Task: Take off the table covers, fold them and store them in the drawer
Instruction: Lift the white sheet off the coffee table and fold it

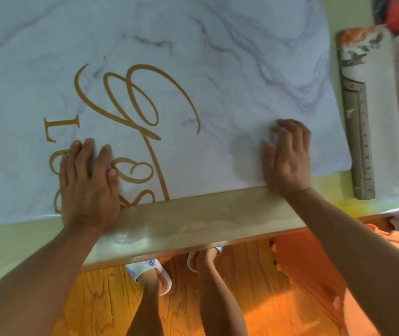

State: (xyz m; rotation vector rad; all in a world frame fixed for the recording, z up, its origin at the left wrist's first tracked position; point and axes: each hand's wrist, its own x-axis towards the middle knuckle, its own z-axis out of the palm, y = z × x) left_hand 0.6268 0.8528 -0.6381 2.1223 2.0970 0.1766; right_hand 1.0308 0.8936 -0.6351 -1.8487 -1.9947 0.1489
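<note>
Risk: cover (193,69) looks smooth and thin, so it may slide or bunch under flat palms instead of lifting. No edge is gripped yet. A skewed fold is likely if one hand drags more than the other.
Risk 2: right edge of the cover lies just beside the rolled item (360,122), which a hasty pull could nudge or catch.
Cover: marble print with gold lettering, spread flat on the desk (193,221). It covers most of the top, and its near edge runs along the desk's near side.
Left hand (88,180): flat on the cover near its near edge, over the gold letters. Fingers are straight and spread, pressing, nothing held.
Right hand (288,156): on the cover toward the near right corner. Palm is down and the fingertips bend slightly. Looks like pressing, not pinching.
Step guess: smoothing or about to take the near edge. Cover not yet off.
Drawer: not in view.
Below the desk: wooden floor (96,299), feet in slippers.
</note>
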